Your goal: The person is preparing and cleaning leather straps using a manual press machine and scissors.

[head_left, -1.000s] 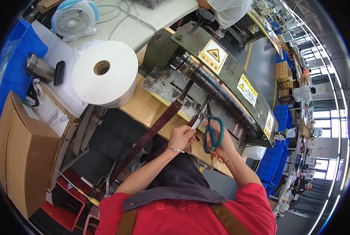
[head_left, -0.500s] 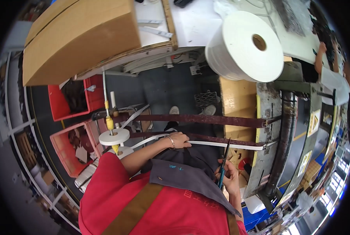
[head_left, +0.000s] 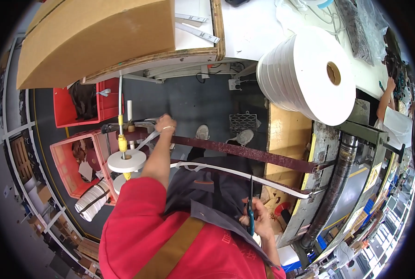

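My left hand [head_left: 165, 123] reaches out over the left end of the far maroon strap [head_left: 235, 149]. Its fingers are closed at a white tape [head_left: 149, 139] that runs up from a white tape roll [head_left: 128, 161]; the fingertips are partly hidden. Teal-handled scissors [head_left: 250, 215] are in my right hand [head_left: 262, 219], blades pointing away from me, beside the near strap. Along that near strap lies a white strip [head_left: 244, 172], its right end by the metal machine frame [head_left: 305, 183].
A large white roll [head_left: 326, 76] and a cardboard box [head_left: 100, 42] occupy the tables ahead. Red crates [head_left: 106, 111] stand at left, near the upright rod [head_left: 120, 100] carrying the tape rolls. A dark metal roller [head_left: 335, 186] is at right. Another person's arm [head_left: 385, 100] shows far right.
My left hand has left the white strip on the near strap and moved forward and left to the tape from the roll. My right hand still holds the scissors. The view has shifted somewhat.
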`<move>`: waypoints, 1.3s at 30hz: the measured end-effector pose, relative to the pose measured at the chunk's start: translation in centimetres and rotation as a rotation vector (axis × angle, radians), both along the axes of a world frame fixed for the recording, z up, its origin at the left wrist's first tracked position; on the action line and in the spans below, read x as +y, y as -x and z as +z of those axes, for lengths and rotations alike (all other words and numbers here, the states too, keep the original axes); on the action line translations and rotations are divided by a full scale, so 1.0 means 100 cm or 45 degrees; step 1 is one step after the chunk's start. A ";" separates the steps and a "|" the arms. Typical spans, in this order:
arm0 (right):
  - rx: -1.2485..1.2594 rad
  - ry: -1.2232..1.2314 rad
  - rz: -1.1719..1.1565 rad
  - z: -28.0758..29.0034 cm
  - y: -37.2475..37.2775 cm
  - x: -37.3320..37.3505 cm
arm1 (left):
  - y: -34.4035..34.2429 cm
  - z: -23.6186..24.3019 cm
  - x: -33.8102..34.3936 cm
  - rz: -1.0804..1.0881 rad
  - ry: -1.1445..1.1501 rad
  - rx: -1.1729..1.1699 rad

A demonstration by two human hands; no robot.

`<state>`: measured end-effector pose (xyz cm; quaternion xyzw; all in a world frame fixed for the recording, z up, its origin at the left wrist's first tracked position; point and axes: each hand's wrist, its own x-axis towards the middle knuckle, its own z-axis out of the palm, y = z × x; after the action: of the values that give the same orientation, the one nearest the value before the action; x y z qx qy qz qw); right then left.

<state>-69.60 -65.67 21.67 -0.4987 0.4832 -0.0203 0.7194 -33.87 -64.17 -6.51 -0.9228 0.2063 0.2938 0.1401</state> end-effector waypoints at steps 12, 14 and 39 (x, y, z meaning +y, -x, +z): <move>-0.072 -0.072 -0.063 -0.036 -0.041 -0.011 | -0.037 -0.007 0.004 0.296 -0.173 0.239; -0.114 -0.161 -0.167 -0.041 -0.050 -0.012 | -0.035 0.004 -0.001 0.232 -0.230 0.220; -0.248 0.041 -0.328 -0.040 -0.068 -0.008 | -0.033 0.096 -0.088 0.541 0.625 1.679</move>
<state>-62.81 -66.46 17.71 -0.4399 0.4705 -0.1684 0.7462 -30.53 -72.94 3.09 -0.5793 0.1244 0.7539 -0.2837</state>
